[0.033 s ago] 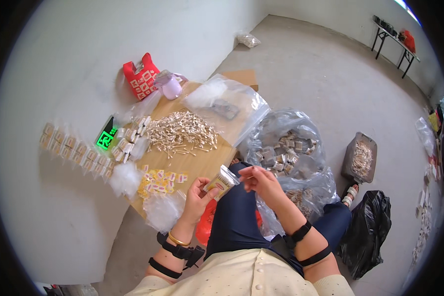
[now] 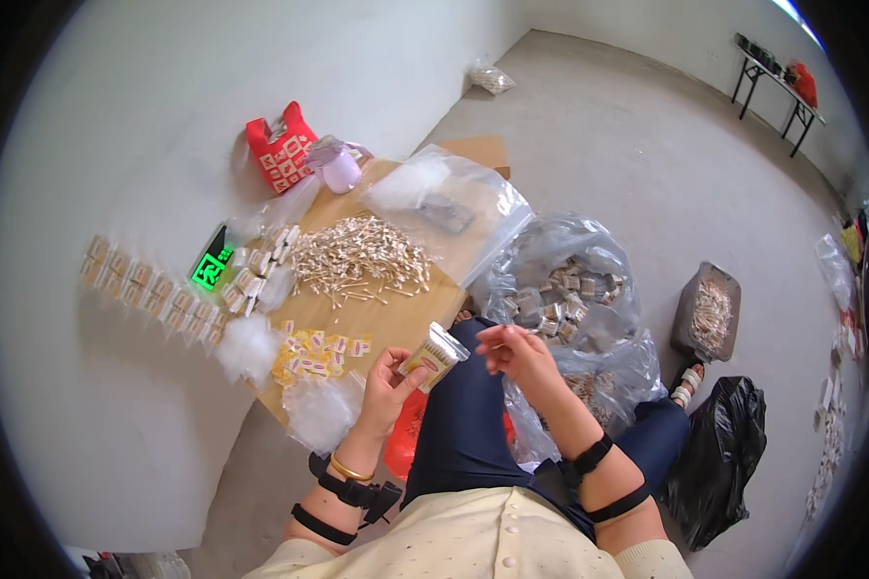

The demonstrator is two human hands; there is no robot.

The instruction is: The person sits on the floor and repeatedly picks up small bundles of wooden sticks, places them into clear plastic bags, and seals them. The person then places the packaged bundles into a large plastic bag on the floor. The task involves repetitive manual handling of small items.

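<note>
Swab packet (image 2: pixel 435 359) is just below the middle of the frame, with the left hand (image 2: pixel 394 384) on its lower-left side, thumb on the front and fingers behind, pinching it. Right hand (image 2: pixel 514 353) hovers just right of the packet, not touching it, fingers loosely curled; can't tell if anything's between the fingertips. Left of the hands, some yellow cards (image 2: pixel 309 355) sit on the wooden table (image 2: pixel 381 323), and a big loose pile of swabs (image 2: pixel 362 259) is a bit above center-left. Right of center there's a big clear bag (image 2: pixel 589 232) with more packets in it. Further right, a gray bin (image 2: pixel 686 311) of swabs, then a black bag (image 2: pixel 719 463) at lower right. Red tote (image 2: pixel 285 159) is upper left.
</note>
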